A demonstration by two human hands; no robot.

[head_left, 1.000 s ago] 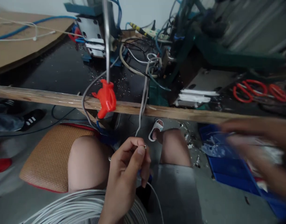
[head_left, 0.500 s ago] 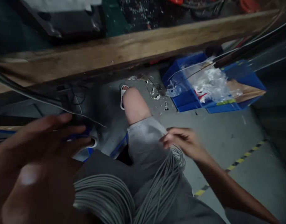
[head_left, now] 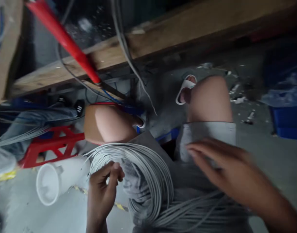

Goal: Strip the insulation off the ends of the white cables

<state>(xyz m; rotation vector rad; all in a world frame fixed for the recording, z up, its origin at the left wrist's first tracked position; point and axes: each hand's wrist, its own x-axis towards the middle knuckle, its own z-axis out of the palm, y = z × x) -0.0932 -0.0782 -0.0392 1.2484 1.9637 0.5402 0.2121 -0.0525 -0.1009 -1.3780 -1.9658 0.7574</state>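
Note:
A thick coil of grey cable (head_left: 148,174) lies across my lap, over my grey shorts (head_left: 206,136). My left hand (head_left: 103,191) pinches strands at the coil's left edge between thumb and fingers. My right hand (head_left: 226,171) is blurred and hovers over my right thigh and the coil, fingers stretched out and apart, holding nothing that I can make out. Both my bare knees (head_left: 107,121) show under the wooden bench edge (head_left: 163,42).
A white plastic cup (head_left: 50,183) lies on the floor at the left beside a red stool (head_left: 51,144). A red-sleeved rod (head_left: 63,37) and grey wires (head_left: 125,48) hang over the bench. A blue bin (head_left: 286,121) stands on the right. Another person's legs (head_left: 29,119) show at left.
The view swung left. My left hand came down onto the coil's left edge and pinched its strands. My right hand left the coil's strands and now hovers spread over my right thigh.

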